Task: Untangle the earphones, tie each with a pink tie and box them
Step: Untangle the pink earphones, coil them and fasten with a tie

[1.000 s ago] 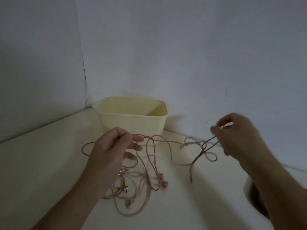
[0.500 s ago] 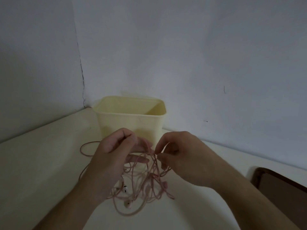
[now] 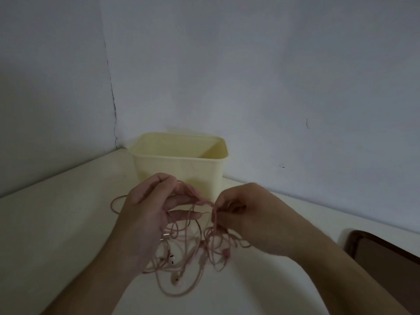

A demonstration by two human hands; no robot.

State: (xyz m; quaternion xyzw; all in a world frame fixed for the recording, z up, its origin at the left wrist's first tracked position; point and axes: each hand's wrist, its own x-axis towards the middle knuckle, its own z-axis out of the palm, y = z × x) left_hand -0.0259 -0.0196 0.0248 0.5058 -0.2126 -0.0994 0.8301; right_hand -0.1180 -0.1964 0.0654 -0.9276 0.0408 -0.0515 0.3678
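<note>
I see both hands raised over the cream table (image 3: 56, 223), working the tangled pink earphones (image 3: 188, 253). My left hand (image 3: 147, 214) has its fingers curled round cable loops; my right hand (image 3: 247, 214) pinches a strand at its fingertips — the rest of the tangle lies on the table below. The yellow box (image 3: 179, 164) stands just behind, a brown tray (image 3: 384, 253) at the right.

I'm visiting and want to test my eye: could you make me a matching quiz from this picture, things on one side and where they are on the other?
Things:
1. yellow box
2. pink earphone cables
3. dark tray
4. wall crack

Places:
A. at the right edge of the table
B. in the room corner, upper left
C. against the wall, behind the hands
D. between both hands, trailing onto the table

Pairs: 1-C, 2-D, 3-A, 4-B
</note>
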